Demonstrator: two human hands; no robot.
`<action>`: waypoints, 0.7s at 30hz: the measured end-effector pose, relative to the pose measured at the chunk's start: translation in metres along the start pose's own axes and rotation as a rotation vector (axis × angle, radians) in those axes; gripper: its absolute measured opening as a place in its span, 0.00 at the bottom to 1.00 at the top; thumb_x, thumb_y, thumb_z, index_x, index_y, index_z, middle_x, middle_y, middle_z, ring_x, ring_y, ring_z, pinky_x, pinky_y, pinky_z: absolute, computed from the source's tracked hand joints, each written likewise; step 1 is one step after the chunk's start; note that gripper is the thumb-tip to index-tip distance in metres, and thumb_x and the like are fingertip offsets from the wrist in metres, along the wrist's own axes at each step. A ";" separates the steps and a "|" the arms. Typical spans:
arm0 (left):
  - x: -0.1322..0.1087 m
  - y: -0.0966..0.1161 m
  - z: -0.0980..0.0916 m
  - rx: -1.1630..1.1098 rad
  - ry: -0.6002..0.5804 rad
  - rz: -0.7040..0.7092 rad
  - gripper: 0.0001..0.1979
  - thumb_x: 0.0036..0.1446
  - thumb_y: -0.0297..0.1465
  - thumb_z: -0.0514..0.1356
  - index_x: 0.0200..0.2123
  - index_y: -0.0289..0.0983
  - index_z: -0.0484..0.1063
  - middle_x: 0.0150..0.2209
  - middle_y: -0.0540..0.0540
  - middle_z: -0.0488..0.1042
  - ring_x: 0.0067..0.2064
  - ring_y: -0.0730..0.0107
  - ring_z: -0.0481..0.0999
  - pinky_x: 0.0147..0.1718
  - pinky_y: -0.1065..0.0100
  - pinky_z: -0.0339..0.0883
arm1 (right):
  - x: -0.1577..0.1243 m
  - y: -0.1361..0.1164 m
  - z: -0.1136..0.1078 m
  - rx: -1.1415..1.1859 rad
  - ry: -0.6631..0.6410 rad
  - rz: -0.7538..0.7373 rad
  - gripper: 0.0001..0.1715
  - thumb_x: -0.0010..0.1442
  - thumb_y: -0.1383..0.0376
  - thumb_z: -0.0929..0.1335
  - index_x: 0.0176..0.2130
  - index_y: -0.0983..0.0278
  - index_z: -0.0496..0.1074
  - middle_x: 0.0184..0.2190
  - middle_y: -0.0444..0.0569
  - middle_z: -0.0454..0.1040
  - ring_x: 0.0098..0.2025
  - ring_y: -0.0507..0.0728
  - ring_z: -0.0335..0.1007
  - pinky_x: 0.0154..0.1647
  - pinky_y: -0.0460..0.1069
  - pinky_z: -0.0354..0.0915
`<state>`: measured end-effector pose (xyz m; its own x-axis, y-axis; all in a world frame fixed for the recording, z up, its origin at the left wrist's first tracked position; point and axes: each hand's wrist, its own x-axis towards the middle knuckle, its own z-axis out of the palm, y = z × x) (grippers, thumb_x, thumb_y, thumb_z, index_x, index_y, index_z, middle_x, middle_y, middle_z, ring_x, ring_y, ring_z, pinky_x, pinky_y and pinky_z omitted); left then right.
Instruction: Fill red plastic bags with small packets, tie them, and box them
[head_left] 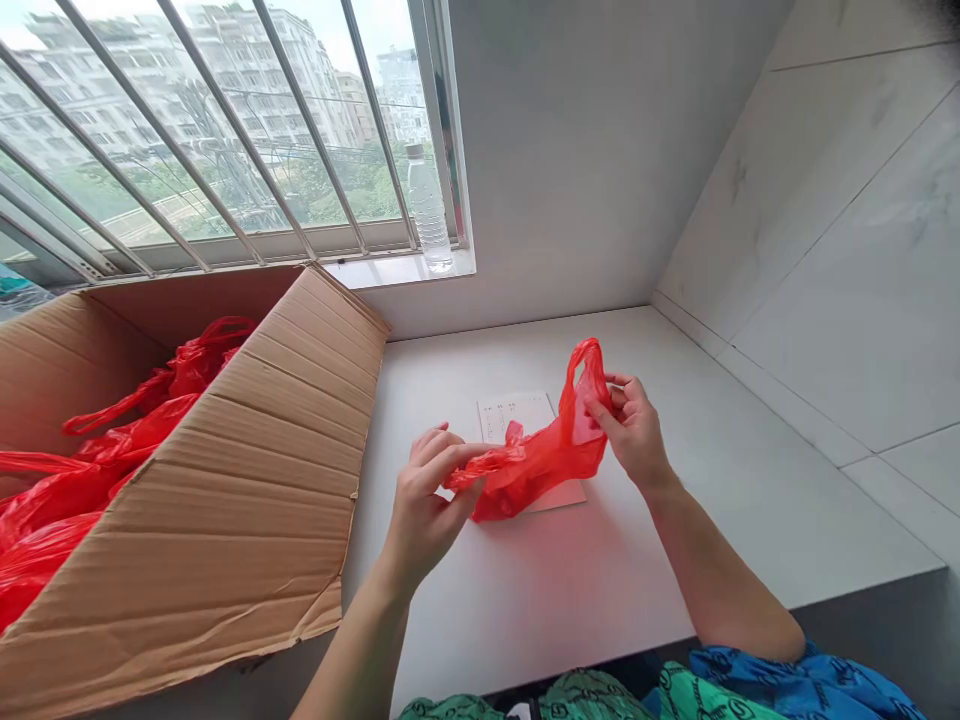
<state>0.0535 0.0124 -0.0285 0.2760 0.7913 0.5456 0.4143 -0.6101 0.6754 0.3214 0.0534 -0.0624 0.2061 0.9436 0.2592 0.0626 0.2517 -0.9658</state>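
A red plastic bag is stretched between my two hands above the white tabletop. My left hand pinches the gathered left end of the bag between thumb and fingers. At the other end, my right hand grips the side of the bag near a handle loop that stands up. Something may lie in the sagging middle, but the thin red film hides what it is. Under the bag is a white sheet or card with small print, partly covered.
On the left stands a big open cardboard box with several red plastic bags inside. A clear water bottle is on the sill of the barred window. Grey wall and marble-like tiles border the white tabletop.
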 end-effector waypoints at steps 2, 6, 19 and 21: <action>-0.001 0.003 -0.008 -0.057 -0.023 0.046 0.09 0.61 0.26 0.56 0.39 0.41 0.76 0.40 0.46 0.72 0.43 0.67 0.73 0.59 0.55 0.60 | 0.006 -0.002 -0.012 0.034 0.093 -0.073 0.26 0.58 0.57 0.71 0.54 0.58 0.64 0.40 0.47 0.73 0.40 0.55 0.72 0.40 0.52 0.70; -0.005 0.010 -0.013 -0.230 -0.146 0.069 0.09 0.60 0.28 0.51 0.34 0.39 0.71 0.51 0.42 0.73 0.50 0.61 0.73 0.57 0.55 0.62 | -0.006 -0.025 -0.015 0.064 0.262 -0.548 0.23 0.56 0.65 0.69 0.52 0.57 0.67 0.44 0.48 0.71 0.44 0.57 0.72 0.45 0.56 0.69; -0.015 0.004 0.000 0.189 -0.347 0.075 0.10 0.61 0.33 0.51 0.26 0.39 0.61 0.18 0.53 0.64 0.21 0.70 0.62 0.35 0.61 0.64 | -0.049 -0.016 0.022 -0.721 -0.568 0.030 0.11 0.66 0.66 0.61 0.34 0.60 0.70 0.29 0.46 0.76 0.28 0.55 0.73 0.26 0.48 0.68; -0.015 -0.001 0.002 0.376 -0.415 -0.005 0.13 0.63 0.40 0.53 0.33 0.39 0.69 0.20 0.52 0.68 0.23 0.68 0.65 0.39 0.58 0.63 | -0.047 -0.015 0.014 -0.673 -0.572 0.138 0.07 0.64 0.63 0.63 0.36 0.58 0.71 0.31 0.46 0.77 0.31 0.56 0.75 0.27 0.48 0.69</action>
<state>0.0505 0.0015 -0.0386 0.5599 0.7896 0.2509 0.6762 -0.6105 0.4124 0.2976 0.0085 -0.0597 -0.2527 0.9645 -0.0760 0.6703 0.1179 -0.7327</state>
